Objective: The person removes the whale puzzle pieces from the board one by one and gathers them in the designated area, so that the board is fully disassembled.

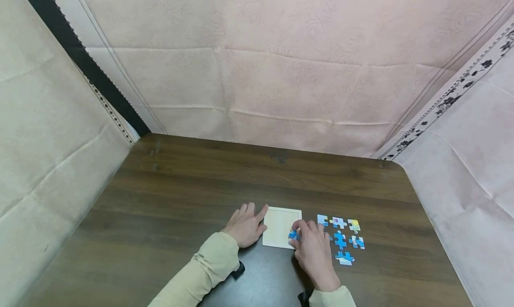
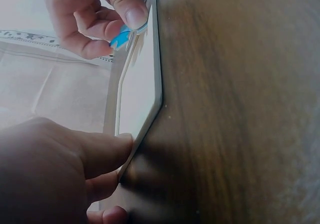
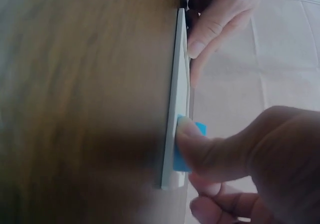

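Observation:
A pale square puzzle board with a raised border lies flat on the table. My left hand rests at its left side, index finger stretched toward the far left corner and thumb touching the edge. In the left wrist view that thumb lies against the board's rim. My right hand pinches a blue jigsaw piece between thumb and fingers over the board's right part. The right wrist view shows this piece tilted up close to the board's surface, partly covered by the thumb.
Right of the board lie several loose jigsaw pieces in loose rows, blue with white and yellow parts; the right hand partly covers one. The brown wooden table is bordered by pale cloth at the back and both sides.

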A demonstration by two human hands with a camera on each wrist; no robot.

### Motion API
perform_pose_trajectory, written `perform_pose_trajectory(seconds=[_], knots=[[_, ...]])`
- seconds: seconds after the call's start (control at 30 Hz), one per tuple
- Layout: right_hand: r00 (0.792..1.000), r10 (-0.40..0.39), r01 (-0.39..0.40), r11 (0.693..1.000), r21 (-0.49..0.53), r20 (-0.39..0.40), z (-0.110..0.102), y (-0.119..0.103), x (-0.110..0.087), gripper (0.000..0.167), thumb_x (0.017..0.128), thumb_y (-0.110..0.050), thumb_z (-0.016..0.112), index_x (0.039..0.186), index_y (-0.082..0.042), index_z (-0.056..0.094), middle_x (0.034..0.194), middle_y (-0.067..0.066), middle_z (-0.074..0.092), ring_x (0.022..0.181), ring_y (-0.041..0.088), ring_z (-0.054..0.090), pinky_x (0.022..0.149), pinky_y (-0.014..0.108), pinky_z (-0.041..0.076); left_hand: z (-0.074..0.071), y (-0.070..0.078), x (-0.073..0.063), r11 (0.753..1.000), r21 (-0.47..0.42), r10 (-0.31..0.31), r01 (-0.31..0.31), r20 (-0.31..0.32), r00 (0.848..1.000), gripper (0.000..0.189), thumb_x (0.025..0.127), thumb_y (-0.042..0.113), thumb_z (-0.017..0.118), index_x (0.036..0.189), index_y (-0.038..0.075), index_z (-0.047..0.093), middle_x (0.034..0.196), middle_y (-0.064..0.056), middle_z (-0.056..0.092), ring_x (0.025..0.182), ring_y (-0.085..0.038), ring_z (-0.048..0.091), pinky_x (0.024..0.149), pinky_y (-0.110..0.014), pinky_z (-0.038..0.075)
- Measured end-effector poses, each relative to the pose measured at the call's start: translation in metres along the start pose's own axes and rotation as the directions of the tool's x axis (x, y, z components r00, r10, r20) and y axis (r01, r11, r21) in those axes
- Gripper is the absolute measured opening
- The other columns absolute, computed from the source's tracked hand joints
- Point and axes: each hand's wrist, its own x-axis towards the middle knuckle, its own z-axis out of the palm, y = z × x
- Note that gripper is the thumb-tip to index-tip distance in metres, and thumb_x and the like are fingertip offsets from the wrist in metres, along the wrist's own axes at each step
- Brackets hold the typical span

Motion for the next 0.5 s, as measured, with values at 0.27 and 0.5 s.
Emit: perform_pose_trajectory(seconds=[0.27, 0.5], knots=[[0.995, -0.072, 0.075, 0.996, 0.051, -0.07, -0.0041, 0.0043, -0.0043, 0.029, 0.073, -0.011, 0.086, 0.095, -0.019, 0.069, 0.082, 0.0, 0.056, 0.078, 0.02, 0.044, 0.07, 0.036, 0.037, 0.0016, 0.0001, 0.0005, 1.0, -0.001, -0.017, 0.017, 0.011, 1.0, 0.061, 0.098, 0.046, 0.051, 0.152, 0.023, 0.035, 0.108, -0.008, 0.044, 0.094, -0.021, 0.038, 0.078, -0.032, 0.036], [0.993, -0.1, 0.107, 0.989, 0.105, -0.07, -0.0089, 0.0026, -0.0064, 0.027, 0.074, -0.005, 0.084, 0.093, -0.022, 0.074, 0.081, -0.004, 0.056, 0.079, 0.017, 0.045, 0.07, 0.034, 0.039, 0.0019, -0.0005, 0.0018, 1.0, 0.003, -0.017, 0.017, 0.011, 1.0, 0.061, 0.098, 0.046, 0.051, 0.152, 0.023, 0.036, 0.109, -0.008, 0.044, 0.095, -0.021, 0.039, 0.078, -0.032, 0.036]])
